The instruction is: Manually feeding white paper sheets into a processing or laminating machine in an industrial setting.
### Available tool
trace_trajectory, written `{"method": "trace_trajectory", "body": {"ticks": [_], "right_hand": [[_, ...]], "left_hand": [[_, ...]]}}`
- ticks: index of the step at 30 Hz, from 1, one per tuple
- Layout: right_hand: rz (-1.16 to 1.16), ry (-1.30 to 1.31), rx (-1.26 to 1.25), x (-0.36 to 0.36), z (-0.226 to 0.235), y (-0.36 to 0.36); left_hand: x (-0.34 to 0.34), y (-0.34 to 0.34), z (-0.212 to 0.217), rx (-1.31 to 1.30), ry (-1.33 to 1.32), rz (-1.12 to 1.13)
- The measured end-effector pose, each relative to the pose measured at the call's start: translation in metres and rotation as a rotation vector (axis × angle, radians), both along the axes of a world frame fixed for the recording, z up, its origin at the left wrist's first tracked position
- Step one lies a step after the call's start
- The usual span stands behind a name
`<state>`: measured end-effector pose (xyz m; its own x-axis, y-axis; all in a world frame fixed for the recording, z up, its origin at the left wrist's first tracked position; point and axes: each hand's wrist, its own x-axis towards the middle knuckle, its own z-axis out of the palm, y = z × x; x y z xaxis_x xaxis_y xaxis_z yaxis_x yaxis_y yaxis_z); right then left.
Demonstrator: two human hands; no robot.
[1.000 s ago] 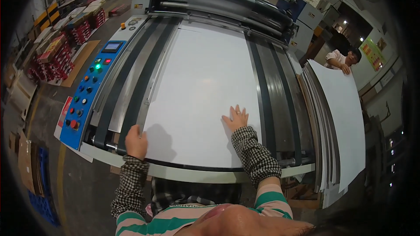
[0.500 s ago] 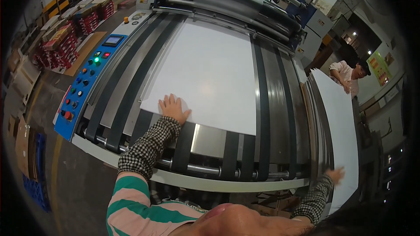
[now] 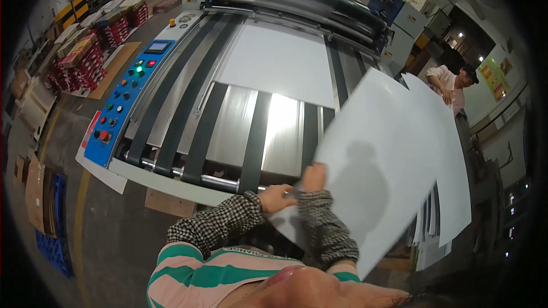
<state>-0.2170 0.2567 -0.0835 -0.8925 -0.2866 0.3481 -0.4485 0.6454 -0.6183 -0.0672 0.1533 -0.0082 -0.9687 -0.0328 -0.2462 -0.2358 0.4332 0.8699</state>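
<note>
A large white sheet (image 3: 371,154) is tilted over the right side of the machine bed, its far corner raised. My left hand (image 3: 278,198) is closed on its near left corner at the bed's front edge. Just beside it, my right hand (image 3: 313,177) has its fingers curled at the sheet's left edge, its forearm crossing over the sheet. Farther up, another white sheet (image 3: 277,60) lies flat on the dark conveyor belts (image 3: 257,131), its far end by the rollers (image 3: 297,0).
A blue control panel (image 3: 127,100) lines the bed's left side. At the right stands a stack of white sheets (image 3: 451,159), with a co-worker (image 3: 454,88) leaning at its far end. Bundled stacks (image 3: 83,57), flattened cardboard (image 3: 43,194) and a blue pallet (image 3: 57,245) are on the left floor.
The flat sheet has moved away toward the rollers, and my left hand has left it. My right hand has come from the stack to the bed's front with another sheet.
</note>
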Motion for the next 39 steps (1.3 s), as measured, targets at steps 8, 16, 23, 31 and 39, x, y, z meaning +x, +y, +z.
{"method": "trace_trajectory", "body": {"ticks": [8,16,23,31,39], "right_hand": [[0.116,0.006,0.1,0.038,0.008,0.003],[0.065,-0.176,0.544,0.071,0.03,0.03],[0.261,-0.136,0.58,0.039,0.029,-0.001],[0.277,-0.2,0.641,-0.022,0.039,-0.06],[0.352,-0.036,-0.044,-0.12,0.017,-0.071]], "left_hand": [[0.133,-0.109,-0.049,0.356,0.089,0.649],[0.217,-0.11,-0.023,0.694,-0.049,0.839],[0.21,-0.138,-0.034,0.685,-0.01,0.853],[0.156,-0.202,-0.03,0.247,0.075,0.906],[0.041,-0.153,-0.002,-0.364,0.473,0.798]]}}
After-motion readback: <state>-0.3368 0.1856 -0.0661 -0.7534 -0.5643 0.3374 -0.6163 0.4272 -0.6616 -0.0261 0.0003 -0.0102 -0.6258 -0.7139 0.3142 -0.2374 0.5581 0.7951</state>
